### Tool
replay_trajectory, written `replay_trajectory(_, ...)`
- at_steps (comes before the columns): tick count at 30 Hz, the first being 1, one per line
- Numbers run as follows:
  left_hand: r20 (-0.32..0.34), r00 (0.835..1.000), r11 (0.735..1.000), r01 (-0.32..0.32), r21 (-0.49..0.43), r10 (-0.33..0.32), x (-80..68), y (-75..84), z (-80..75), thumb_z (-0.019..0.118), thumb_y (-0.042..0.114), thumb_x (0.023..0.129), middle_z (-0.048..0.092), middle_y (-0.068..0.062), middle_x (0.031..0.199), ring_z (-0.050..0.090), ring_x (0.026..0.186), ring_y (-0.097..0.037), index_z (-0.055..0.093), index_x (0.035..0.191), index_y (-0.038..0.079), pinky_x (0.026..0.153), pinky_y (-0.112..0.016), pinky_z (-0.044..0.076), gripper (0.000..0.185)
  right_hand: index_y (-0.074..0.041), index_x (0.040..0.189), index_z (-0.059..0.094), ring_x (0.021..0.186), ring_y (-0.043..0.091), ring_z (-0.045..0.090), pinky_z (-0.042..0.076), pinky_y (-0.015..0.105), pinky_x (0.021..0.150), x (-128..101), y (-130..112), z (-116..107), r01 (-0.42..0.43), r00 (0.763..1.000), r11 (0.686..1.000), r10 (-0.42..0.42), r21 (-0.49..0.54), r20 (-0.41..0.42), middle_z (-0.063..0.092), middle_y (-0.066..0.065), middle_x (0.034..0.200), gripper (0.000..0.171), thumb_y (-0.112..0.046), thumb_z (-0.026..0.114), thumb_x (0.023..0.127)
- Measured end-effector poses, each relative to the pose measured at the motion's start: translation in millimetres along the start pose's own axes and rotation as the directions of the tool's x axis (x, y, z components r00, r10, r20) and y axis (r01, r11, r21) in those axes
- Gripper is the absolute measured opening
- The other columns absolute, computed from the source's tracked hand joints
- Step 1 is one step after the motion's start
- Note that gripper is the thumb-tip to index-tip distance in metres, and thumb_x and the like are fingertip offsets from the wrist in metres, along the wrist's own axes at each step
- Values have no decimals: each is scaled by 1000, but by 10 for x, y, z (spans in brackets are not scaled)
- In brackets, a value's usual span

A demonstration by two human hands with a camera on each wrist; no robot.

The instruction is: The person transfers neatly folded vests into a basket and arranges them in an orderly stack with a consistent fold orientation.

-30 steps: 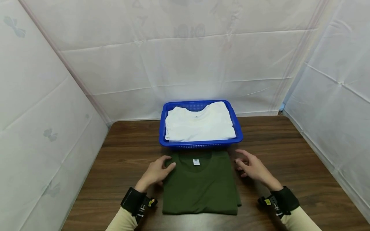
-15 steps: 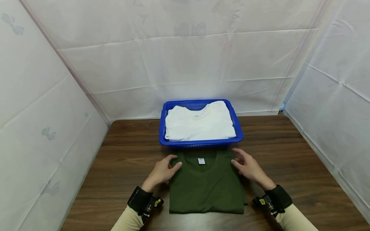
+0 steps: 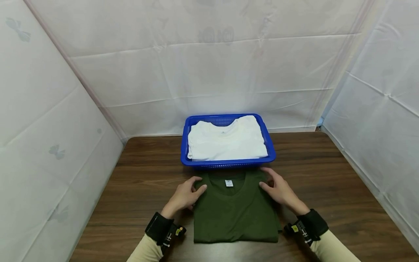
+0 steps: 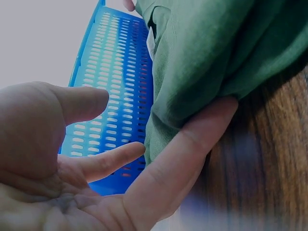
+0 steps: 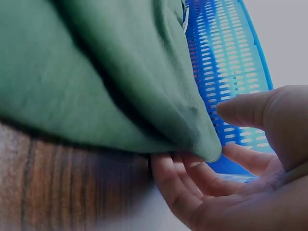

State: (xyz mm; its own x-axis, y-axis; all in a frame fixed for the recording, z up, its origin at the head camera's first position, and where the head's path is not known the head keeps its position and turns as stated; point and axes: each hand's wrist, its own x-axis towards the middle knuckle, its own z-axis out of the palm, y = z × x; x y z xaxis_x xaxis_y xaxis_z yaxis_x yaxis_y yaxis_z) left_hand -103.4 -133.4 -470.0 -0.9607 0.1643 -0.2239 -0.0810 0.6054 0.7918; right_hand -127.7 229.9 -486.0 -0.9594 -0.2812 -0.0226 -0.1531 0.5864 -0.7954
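1. Dark wood-grain is showing across the worktop point(image 3: 327, 189), which is carrying everything, with white sheeting point(image 3: 209, 72) hanging behind and to both sides of it.
2. The blue basket point(image 3: 271, 153) is sitting at the far middle of the worktop, holding a folded white shirt point(image 3: 226, 142).
3. The folded green shirt point(image 3: 235, 214) is lying flat on the worktop just in front of the blue basket, its collar end nearly touching the basket wall and its small white label point(image 3: 228, 183) facing up.
4. The left hand point(image 3: 184, 194) is resting at the left top corner of the green shirt; in the left wrist view its fingers point(image 4: 192, 154) are reaching under the cloth edge while the thumb is standing apart above, so the hand is partly open, touching the shirt but not yet pinching it.
5. The right hand point(image 3: 278, 189) is lying at the right top corner of the green shirt; in the right wrist view its fingers point(image 5: 185, 187) are curling under the fold with the thumb hovering clear of the cloth.
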Motion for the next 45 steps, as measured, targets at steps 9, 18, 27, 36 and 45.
replay_trajectory(9,-14,998,978,63,-200,-67,36,-29,-10,62,33,105,61,-13,87,61,55,-23,43,155,12,48,-40,56,58,-4,154,40,121,48,58,53,56,88,3,32,13,24,999,1000,-23,18,-40,53,33,139,57,-13,64,103)
replay_trajectory(18,84,996,923,33,-384,0,94,-46,-77,62,20,105,58,-13,73,61,59,-21,49,149,5,56,-48,60,49,-11,136,67,70,15,52,43,30,71,46,26,27,121,993,992,-121,-21,-2,66,17,128,36,-5,65,101)
replay_trajectory(27,131,981,973,-112,-200,140,137,-133,-91,71,16,99,59,-8,83,56,57,-16,61,138,3,54,-38,54,43,-10,134,69,44,6,27,37,28,56,32,25,14,108,992,994,-105,-29,68,62,23,136,32,-9,63,102)
replay_trajectory(36,199,954,960,-182,-211,225,182,-196,-100,72,-2,94,68,-19,107,44,51,-10,55,145,2,55,-24,44,54,-15,132,71,77,8,54,43,29,74,39,38,15,156,981,984,-145,-83,127,64,18,136,31,-12,65,102)
replay_trajectory(45,143,967,962,-178,-208,210,161,-240,-45,72,-2,93,65,-18,122,67,76,-15,59,142,6,65,-27,53,51,-17,132,71,55,8,39,42,29,66,49,76,31,114,987,990,-104,-81,122,64,17,137,33,-10,66,101)
